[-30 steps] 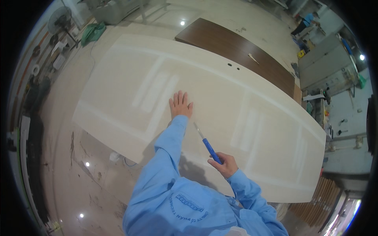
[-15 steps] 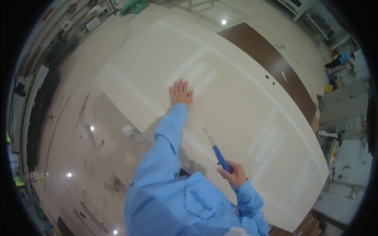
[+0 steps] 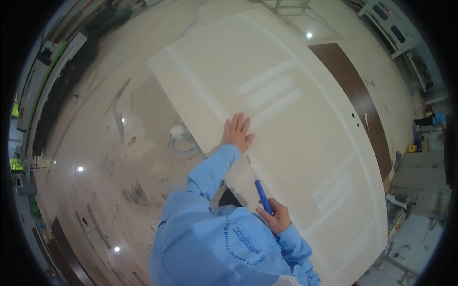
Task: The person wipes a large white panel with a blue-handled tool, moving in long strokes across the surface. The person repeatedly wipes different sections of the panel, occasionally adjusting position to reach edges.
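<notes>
A large pale board [image 3: 286, 148] with whitish bands and short stripes lies before me. My left hand [image 3: 237, 134] rests flat on it, fingers stretched and slightly apart, close to its left edge. In my right hand [image 3: 276, 217] is a blue-handled tool [image 3: 262, 196] with a slim metal shaft; my fingers wrap the rear of the handle. The shaft points away from me over the board, its tip just below my left hand. Whether the tip touches the surface I cannot tell.
Beyond the board's far right edge is a dark brown panel [image 3: 355, 90]. A thin blue cable [image 3: 183, 151] and a whitish lump [image 3: 177, 130] lie on the scuffed floor [image 3: 119, 157] at left. A person [image 3: 431, 120] is at the far right.
My left hand has slid back across the board toward me, away from the whitish stripes. The blue-handled tool stays in my right hand, pointing the same way. The whole view has shifted.
</notes>
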Motion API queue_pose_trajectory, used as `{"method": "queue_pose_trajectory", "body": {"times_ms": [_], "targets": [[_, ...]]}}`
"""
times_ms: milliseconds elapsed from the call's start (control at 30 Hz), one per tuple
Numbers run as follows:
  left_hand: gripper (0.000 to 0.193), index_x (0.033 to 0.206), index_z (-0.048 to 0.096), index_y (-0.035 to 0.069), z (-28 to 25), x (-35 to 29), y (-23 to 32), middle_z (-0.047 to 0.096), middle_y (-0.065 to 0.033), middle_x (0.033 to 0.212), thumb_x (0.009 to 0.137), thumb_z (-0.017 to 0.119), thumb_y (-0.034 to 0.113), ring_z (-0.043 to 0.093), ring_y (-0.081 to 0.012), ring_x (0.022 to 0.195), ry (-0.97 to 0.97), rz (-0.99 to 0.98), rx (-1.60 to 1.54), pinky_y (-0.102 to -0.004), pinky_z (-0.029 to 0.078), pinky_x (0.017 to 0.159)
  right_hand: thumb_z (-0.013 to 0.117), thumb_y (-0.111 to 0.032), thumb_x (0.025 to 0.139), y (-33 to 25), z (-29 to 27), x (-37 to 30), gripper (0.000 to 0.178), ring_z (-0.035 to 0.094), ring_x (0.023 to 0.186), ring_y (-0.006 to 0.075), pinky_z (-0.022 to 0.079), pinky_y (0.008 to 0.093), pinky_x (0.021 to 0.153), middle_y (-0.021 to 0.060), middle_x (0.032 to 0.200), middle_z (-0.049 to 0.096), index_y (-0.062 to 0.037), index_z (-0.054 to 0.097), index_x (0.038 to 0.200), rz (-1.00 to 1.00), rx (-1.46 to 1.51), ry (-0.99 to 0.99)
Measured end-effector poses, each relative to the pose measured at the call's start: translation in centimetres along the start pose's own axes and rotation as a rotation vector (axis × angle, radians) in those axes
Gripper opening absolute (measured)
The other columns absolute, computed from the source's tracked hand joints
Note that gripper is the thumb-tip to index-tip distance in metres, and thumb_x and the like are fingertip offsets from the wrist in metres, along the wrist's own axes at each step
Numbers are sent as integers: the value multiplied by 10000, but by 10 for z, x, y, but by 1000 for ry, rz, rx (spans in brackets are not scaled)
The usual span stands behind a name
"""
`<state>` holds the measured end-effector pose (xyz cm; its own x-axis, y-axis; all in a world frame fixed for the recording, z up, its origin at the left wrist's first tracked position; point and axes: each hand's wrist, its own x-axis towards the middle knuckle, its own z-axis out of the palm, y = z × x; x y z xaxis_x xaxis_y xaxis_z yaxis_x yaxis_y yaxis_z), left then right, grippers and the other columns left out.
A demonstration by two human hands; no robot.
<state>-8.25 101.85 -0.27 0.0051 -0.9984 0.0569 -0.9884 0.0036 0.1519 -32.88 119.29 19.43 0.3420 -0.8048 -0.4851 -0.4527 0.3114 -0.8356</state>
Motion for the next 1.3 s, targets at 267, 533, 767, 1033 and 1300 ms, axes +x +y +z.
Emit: {"method": "queue_pose_trajectory", "body": {"times_ms": [267, 533, 767, 1033, 1300], "targets": [[709, 1622, 237, 150, -15, 36, -162, 143, -123, 1701, 1042, 357, 540, 101, -300, 1571, 148, -502, 39, -541, 38, 1256, 779, -238, 875, -14, 0, -11, 422, 547, 733, 107, 463, 273, 694, 41, 791, 627, 31, 665, 1179, 29, -107, -74], [742, 1618, 241, 118, -4, 31, -141, 137, -146, 1699, 1036, 330, 570, 71, -315, 1577, 71, -577, 130, -571, 34, 1248, 805, -373, 844, -11, 20, -34, 524, 636, 744, 159, 512, 313, 706, 132, 839, 701, 26, 680, 1159, 70, -103, -187], [724, 1545, 391, 94, 5, -99, 1, 225, -177, 1664, 932, 576, 432, 159, -368, 1550, 108, -181, -202, -590, 93, 1240, 780, -361, 875, 6, 30, -46, 476, 628, 674, 164, 512, 324, 654, 104, 785, 685, 25, 687, 1138, -126, -147, -252], [532, 1378, 568, 65, -2, -212, 52, 559, -196, 1414, 957, 588, 389, 504, -345, 1347, 114, -47, -641, -547, 382, 1115, 751, -269, 921, 42, 23, -65, 334, 551, 625, 83, 446, 258, 574, 19, 745, 624, 23, 672, 1064, 11, 80, -316], [331, 1257, 649, 79, -18, -207, -84, 732, -104, 1046, 1046, 568, 321, 725, -207, 845, 41, -726, -2188, -356, 590, 662, 764, -257, 908, -1, 54, -77, 303, 502, 605, 74, 401, 256, 540, -12, 717, 580, 5, 657, 1017, -28, 42, -577]]}}
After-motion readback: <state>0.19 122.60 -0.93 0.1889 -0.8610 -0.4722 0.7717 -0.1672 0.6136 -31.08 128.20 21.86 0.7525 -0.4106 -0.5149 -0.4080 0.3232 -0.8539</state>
